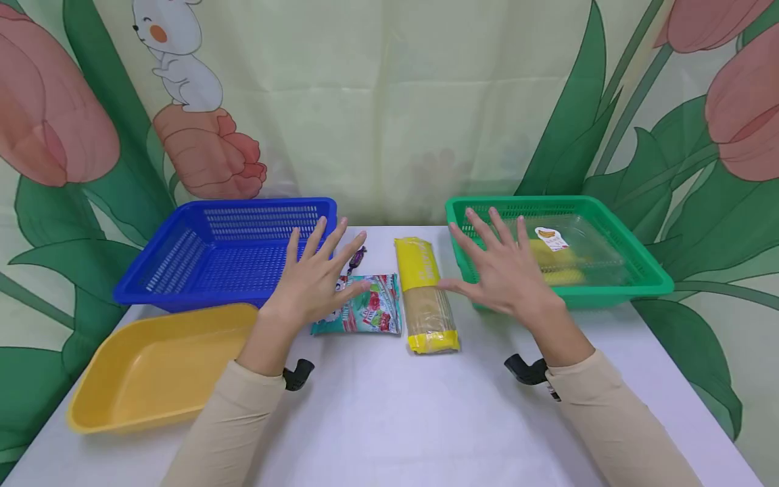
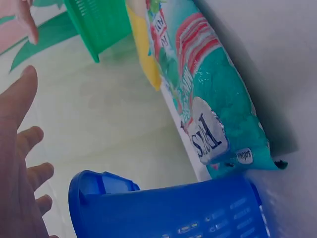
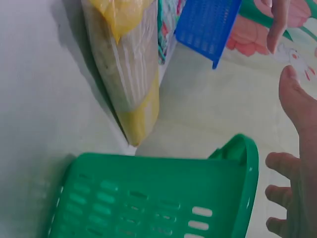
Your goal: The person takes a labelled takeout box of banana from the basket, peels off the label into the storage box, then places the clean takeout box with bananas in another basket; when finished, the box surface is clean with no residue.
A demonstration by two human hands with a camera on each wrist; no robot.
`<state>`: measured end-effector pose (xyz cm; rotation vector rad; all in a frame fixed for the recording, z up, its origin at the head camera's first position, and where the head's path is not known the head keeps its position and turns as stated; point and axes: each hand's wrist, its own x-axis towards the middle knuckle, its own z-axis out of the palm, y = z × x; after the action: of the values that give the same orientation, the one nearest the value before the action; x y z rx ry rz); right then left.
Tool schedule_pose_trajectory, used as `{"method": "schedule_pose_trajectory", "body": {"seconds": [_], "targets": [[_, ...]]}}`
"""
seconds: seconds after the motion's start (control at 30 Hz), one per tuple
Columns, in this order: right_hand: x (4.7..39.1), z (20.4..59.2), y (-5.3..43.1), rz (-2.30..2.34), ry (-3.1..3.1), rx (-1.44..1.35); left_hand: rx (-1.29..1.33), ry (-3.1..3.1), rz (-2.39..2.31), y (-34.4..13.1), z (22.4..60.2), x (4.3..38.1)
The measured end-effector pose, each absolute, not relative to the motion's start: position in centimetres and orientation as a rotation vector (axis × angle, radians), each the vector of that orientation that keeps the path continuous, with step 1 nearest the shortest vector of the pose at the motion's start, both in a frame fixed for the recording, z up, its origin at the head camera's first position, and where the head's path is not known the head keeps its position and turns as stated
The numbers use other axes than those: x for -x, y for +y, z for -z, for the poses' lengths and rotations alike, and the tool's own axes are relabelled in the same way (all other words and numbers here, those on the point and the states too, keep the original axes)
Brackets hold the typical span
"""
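My left hand (image 1: 313,281) is spread with straight fingers above the table, holding nothing, beside the blue basket (image 1: 228,253). It partly covers a teal candy bag (image 1: 380,304) in the head view. Behind that bag lies a small purple-wrapped candy (image 1: 356,260). My right hand (image 1: 505,274), also spread and holding nothing, overlaps the left part of the green basket (image 1: 633,292). Inside that basket is a clear plastic box (image 1: 599,250) with yellow contents and a fruit sticker. Between the hands lies a yellow-ended clear pack of pale brown noodles (image 1: 431,311).
A yellow tray (image 1: 158,368) stands at the left front, close against the blue basket. The white table (image 1: 389,419) meets a fabric backdrop (image 1: 365,122) printed with tulips and a rabbit. Both baskets stand near the table's back edge.
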<state>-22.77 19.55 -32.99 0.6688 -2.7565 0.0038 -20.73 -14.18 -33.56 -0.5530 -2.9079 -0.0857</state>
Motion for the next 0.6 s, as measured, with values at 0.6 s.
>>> {"method": "schedule_pose_trajectory", "body": {"seconds": [0.6], "targets": [[23.6, 31.9, 25.3, -0.133, -2.807, -0.604, 0.681, -2.898, 0.125, -11.2, 34.0, 21.2]]}}
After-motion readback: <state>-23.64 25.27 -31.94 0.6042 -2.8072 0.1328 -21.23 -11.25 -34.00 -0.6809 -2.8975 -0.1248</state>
